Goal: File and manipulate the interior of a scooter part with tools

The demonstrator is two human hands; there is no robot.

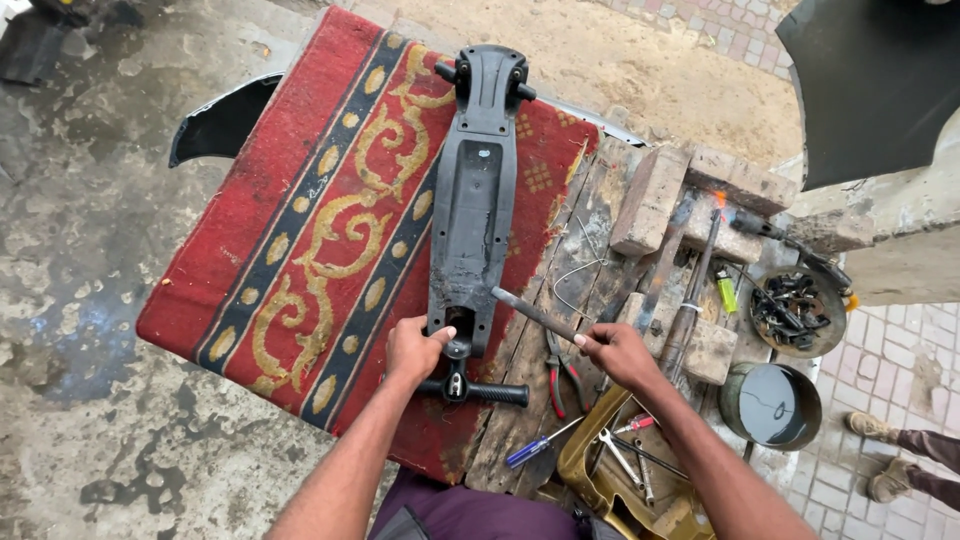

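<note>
On the red carpet (300, 230), left hand (415, 350) grips black plastic panel (475, 200); right hand (615, 352) grips metal rod (535, 313).

Before you, a red carpet (300, 230) with gold scrollwork drapes the bench at centre frame. Right of centre, bricks (650, 200) sit on worn planks beside red-handled pliers (562, 375) and a blue screwdriver (535, 447). At lower right stands a round tin of dark liquid (770, 403), above it a bowl of black scraps (797, 312).

Long black plastic scooter part (474, 200) lying flat on a red rug, thin metal rod (535, 313) resting slanted against its lower end
</note>
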